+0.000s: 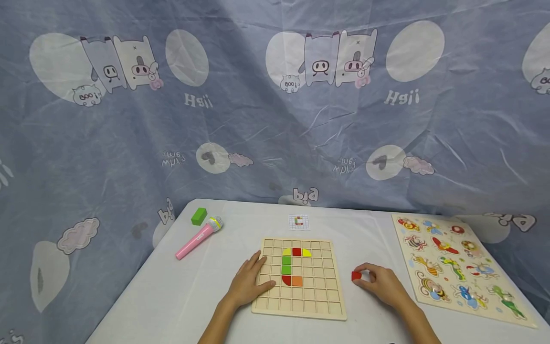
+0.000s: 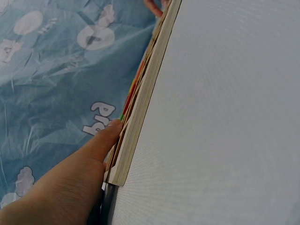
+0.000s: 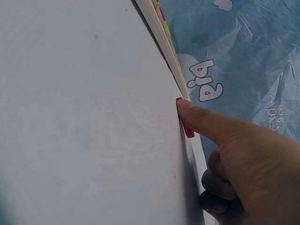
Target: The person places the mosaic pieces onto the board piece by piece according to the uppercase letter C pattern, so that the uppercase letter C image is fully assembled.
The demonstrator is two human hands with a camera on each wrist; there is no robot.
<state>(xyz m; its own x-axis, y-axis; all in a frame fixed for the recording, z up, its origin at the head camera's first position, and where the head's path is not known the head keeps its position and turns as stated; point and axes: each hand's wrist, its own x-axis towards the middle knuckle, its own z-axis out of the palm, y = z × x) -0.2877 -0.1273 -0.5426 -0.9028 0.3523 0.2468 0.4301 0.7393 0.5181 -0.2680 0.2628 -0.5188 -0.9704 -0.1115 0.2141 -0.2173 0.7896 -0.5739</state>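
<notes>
A wooden grid board [image 1: 320, 308] lies on the white table with colored tiles set in some of its squares. Yellow rounded tiles flank a red square tile [image 1: 296, 252]; two green tiles [image 1: 286, 265] sit below at the left, then a dark red rounded tile [image 1: 287, 280] beside an orange tile [image 1: 297, 281]. My left hand [image 1: 247, 283] rests along the board's left edge, thumb and fingers spread. To the right of the board, my right hand [image 1: 381, 284] pinches a small red block [image 1: 356, 276] between thumb and fingers, at the table surface; the right wrist view shows the block [image 3: 188, 130] edge-on.
Behind the board lies a small pattern card [image 1: 299, 222]. A pink toy microphone [image 1: 199, 239] and a green block [image 1: 199, 216] are at the back left. An insect puzzle board [image 1: 460, 267] covers the right side. A printed blue curtain [image 1: 258, 119] hangs behind the table.
</notes>
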